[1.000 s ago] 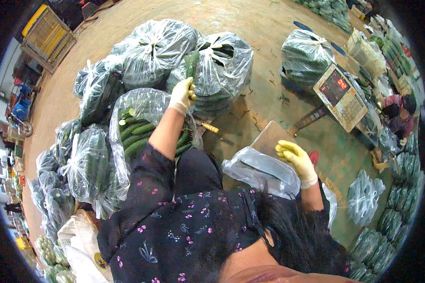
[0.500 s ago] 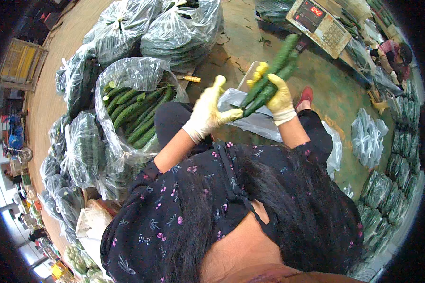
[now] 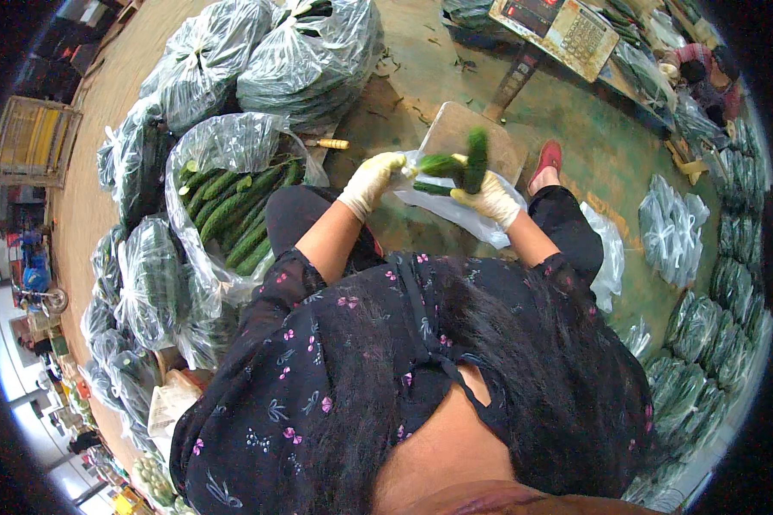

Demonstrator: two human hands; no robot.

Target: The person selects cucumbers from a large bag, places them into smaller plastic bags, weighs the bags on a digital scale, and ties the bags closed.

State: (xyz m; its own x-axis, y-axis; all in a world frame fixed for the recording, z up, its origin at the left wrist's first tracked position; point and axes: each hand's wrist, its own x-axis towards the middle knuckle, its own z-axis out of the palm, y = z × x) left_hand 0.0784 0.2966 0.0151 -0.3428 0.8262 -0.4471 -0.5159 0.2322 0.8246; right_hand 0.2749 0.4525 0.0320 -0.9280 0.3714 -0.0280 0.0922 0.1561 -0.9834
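Note:
In front of me my right hand, in a pale yellow glove, is closed round several green cucumbers, blurred by motion. They point in different directions at the mouth of a thin clear plastic bag. My left hand, gloved alike, pinches the bag's edge close to the cucumber ends. Under the hands is the flat metal platform of a scale. Left of my knee stands a large open clear bag, full of loose cucumbers.
Tied bags of cucumbers stand at the far left. A yellow-handled tool lies beside the open bag. The scale's display head rises at the back. Empty-looking plastic bags and packed bags lie right. Another person sits far right.
The cucumbers have tipped over and come to the bag's mouth in my right hand. My left hand, open with fingers spread before, has closed on the bag's edge.

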